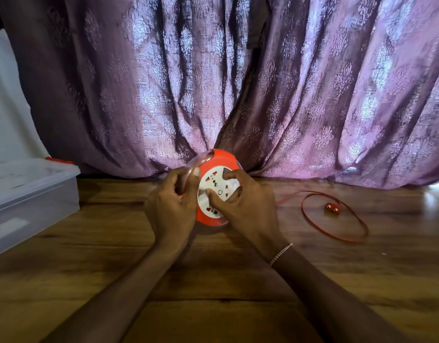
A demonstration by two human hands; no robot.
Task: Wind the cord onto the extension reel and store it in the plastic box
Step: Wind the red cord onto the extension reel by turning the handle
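Note:
A round red extension reel (pixel 221 158) with a white socket face stands tilted on the wooden floor in the middle of the head view. My left hand (pixel 170 206) grips its clear handle and left rim. My right hand (pixel 245 206) rests on the white face, with curled fingertips and thumb pressing into it. A thin red cord (pixel 337 235) runs out from the reel's right side and lies in a loose loop on the floor. The red plug (pixel 333 208) lies inside that loop. A clear plastic box (pixel 27 194) with its lid on sits at the left.
A purple patterned curtain (pixel 238 82) hangs just behind the reel and reaches the floor. A white wall shows at the far left above the box. Bare wooden floor (pixel 213 280) stretches in front of the reel toward me.

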